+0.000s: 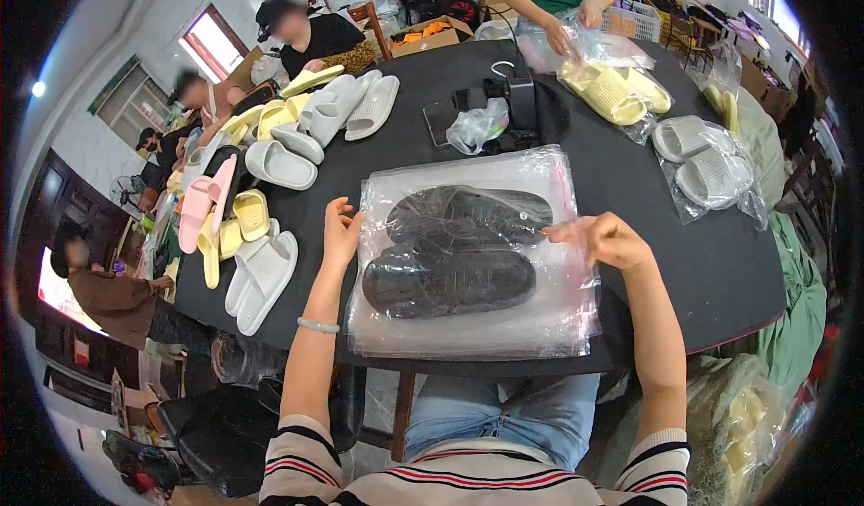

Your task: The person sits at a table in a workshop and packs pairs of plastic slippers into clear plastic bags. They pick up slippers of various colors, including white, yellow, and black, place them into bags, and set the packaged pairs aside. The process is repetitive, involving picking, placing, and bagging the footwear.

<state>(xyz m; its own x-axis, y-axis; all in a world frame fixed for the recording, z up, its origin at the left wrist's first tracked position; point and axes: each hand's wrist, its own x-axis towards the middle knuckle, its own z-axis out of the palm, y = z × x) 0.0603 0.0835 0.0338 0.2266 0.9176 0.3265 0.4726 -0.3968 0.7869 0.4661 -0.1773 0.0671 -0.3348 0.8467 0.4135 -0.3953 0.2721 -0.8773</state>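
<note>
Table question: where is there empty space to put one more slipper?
Bare black table shows right of the right hand, below the bagged white slippers. Another patch lies between the loose slippers and the bagged black slippers. The left edge is crowded.

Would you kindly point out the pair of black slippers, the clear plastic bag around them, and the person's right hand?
black slippers (450,277): head view, on the near slipper's upper.
clear plastic bag (540,322): head view, on its bare lower right corner.
right hand (612,241): head view, on the knuckles at the bag's right edge.
</note>
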